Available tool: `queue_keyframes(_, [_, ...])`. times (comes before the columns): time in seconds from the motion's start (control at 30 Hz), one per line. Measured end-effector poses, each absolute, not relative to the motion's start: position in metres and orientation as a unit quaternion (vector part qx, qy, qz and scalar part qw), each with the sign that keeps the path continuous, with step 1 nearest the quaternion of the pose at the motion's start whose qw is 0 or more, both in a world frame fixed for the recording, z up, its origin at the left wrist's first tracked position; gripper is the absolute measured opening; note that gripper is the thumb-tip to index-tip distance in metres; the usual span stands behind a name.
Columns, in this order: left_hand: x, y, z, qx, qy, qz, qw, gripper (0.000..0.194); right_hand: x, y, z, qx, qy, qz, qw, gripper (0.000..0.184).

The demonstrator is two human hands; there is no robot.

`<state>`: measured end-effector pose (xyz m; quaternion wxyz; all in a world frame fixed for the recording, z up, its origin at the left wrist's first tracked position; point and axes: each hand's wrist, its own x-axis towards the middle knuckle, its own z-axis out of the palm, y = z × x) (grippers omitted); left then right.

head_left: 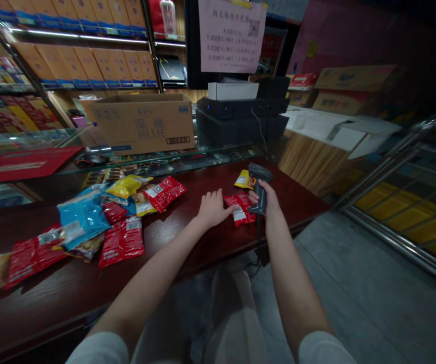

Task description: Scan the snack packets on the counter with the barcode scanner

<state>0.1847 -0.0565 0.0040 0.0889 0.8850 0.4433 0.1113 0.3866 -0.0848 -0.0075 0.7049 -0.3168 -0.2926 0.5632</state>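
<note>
My right hand [270,198] is wrapped round the handle of a dark barcode scanner [260,174], whose cord hangs below the table edge. Under the scanner lies a red snack packet [241,210] with a white label facing up. My left hand [213,208] rests flat on the dark red table, fingers apart, its thumb at the packet's left edge. Just behind the scanner sits a small yellow packet [242,179], partly hidden. To the left are piled snack packets, among them a blue bag [83,215], a yellow bag [127,186] and a red bag [165,193].
A cardboard box [142,126] stands on the glass counter behind the table, beside a black register machine [240,124]. A computer mouse [91,159] and a red sheet [20,164] lie at the left. Metal railing [399,242] runs along the right.
</note>
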Motion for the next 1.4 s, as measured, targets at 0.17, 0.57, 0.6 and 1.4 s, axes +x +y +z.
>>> queue_keyframes(0.17, [0.196, -0.049, -0.006, 0.887, 0.431, 0.092, 0.138, 0.088, 0.387, -0.086, -0.008, -0.335, -0.28, 0.559, 0.705, 0.024])
queue_keyframes(0.57, [0.15, -0.004, -0.014, 0.765, 0.475, 0.238, 0.365, 0.042, 0.386, -0.09, -0.011, -0.349, -0.271, 0.547, 0.711, 0.021])
queue_keyframes(0.6, [0.146, -0.003, -0.014, 0.761, 0.475, 0.245, 0.368, 0.036, 0.386, -0.091, -0.011, -0.349, -0.267, 0.548, 0.712, 0.021])
queue_keyframes(1.4, [0.054, 0.024, -0.004, 0.749, 0.372, 0.499, 0.227, 0.089, 0.217, -0.069, -0.001, -0.31, -0.414, 0.643, 0.565, 0.032])
